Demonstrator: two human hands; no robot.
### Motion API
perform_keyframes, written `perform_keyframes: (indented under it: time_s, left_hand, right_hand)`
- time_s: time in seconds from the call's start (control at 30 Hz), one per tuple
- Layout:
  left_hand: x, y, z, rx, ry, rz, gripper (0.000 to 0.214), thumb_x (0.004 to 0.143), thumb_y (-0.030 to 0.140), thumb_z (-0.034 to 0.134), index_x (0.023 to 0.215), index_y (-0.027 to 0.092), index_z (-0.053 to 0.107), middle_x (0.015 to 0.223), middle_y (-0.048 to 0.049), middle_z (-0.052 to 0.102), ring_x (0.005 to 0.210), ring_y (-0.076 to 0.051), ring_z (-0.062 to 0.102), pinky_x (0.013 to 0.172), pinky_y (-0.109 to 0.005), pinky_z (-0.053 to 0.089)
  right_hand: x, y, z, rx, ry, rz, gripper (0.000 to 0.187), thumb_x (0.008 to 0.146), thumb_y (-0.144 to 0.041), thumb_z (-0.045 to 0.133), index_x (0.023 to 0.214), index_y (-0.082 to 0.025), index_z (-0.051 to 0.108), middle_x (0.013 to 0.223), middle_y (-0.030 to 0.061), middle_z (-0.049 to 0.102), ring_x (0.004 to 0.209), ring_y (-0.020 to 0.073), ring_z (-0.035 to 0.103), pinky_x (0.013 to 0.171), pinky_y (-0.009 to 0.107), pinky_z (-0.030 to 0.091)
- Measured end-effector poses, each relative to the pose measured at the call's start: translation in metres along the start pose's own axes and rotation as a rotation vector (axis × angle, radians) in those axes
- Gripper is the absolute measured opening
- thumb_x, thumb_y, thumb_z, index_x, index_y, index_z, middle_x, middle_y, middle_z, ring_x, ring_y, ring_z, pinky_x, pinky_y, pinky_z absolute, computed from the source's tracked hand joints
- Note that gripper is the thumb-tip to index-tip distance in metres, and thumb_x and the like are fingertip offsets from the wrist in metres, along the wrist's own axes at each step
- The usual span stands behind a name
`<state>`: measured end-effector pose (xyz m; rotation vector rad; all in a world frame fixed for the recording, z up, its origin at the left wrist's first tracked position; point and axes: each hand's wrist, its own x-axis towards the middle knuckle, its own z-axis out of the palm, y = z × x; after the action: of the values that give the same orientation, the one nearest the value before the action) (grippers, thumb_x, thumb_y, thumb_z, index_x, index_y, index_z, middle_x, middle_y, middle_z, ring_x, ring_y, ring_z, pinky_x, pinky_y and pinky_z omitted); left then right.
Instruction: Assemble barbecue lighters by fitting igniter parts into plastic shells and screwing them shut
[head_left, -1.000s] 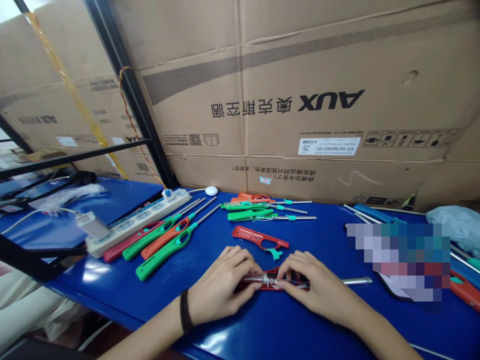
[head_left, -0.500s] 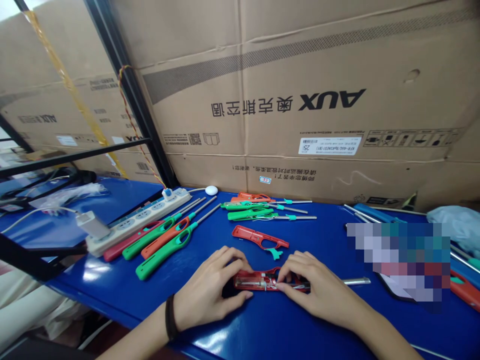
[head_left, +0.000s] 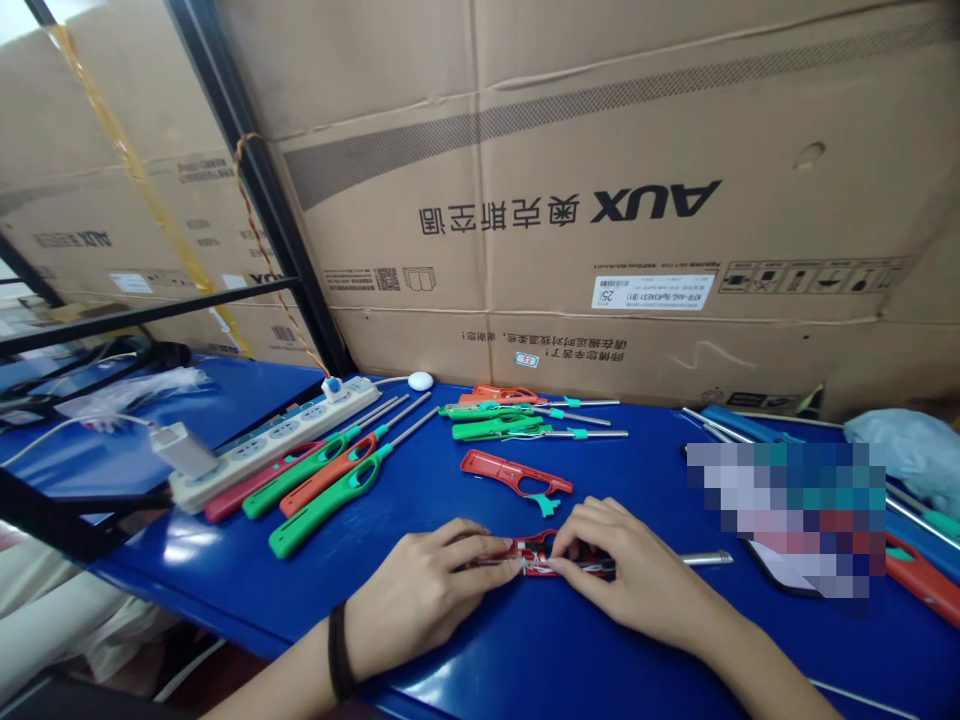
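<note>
The counter [head_left: 600, 660] was blue, the opened lighter [head_left: 535, 558] red, the loose trigger [head_left: 545, 504] turquoise, the cardboard box [head_left: 555, 255] brown with a dark-checked band.

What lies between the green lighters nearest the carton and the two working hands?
In the head view, a red casing half and a small teal piece lie between them on the blue table.

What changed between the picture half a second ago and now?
The left hand, whose fingers and thumb stood apart at the open red lighter's left end, has closed them over that end, fingertips slightly further right. The right hand still grips the lighter; the loose red half stayed put.
</note>
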<state>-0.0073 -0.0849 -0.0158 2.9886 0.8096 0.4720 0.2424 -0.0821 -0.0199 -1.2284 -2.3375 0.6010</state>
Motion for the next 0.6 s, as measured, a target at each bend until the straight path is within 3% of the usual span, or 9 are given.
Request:
perform_keyframes:
  time_s: [0.3,0.47,0.6]
  left_hand:
    - [-0.001,-0.002,0.002,-0.011,-0.045,-0.036,0.034,0.095,0.016,0.040,0.123,0.026,0.055,0.125,-0.0009,0.059,0.110,-0.019,0.054,0.082,-0.029,0.054]
    - [-0.001,-0.005,-0.007,-0.041,-0.104,-0.051,0.037,0.092,0.018,0.045,0.127,0.029,0.052,0.132,0.0010,0.054,0.115,-0.020,0.051,0.075,-0.027,0.055]
    - [0.006,-0.008,-0.010,-0.156,-0.107,-0.027,0.037,0.089,0.017,0.048,0.123,0.029,0.056,0.131,0.0028,0.055,0.115,-0.020,0.050,0.086,-0.029,0.052]
  right_hand:
    - [-0.001,-0.001,0.000,-0.032,0.049,-0.023,0.006,0.085,-0.022,0.057,0.080,-0.026,0.059,0.077,-0.0046,0.061,0.077,0.0143,0.056,0.088,0.035,0.035]
    - [0.003,0.005,-0.001,-0.083,0.243,-0.032,0.010,0.089,-0.027,0.053,0.081,-0.025,0.059,0.079,-0.0027,0.064,0.076,0.0162,0.055,0.077,0.033,0.038]
    - [0.005,0.012,-0.004,-0.118,0.390,0.032,0.014,0.090,-0.031,0.051,0.081,-0.025,0.058,0.081,-0.0022,0.065,0.077,0.0172,0.057,0.077,0.033,0.038]
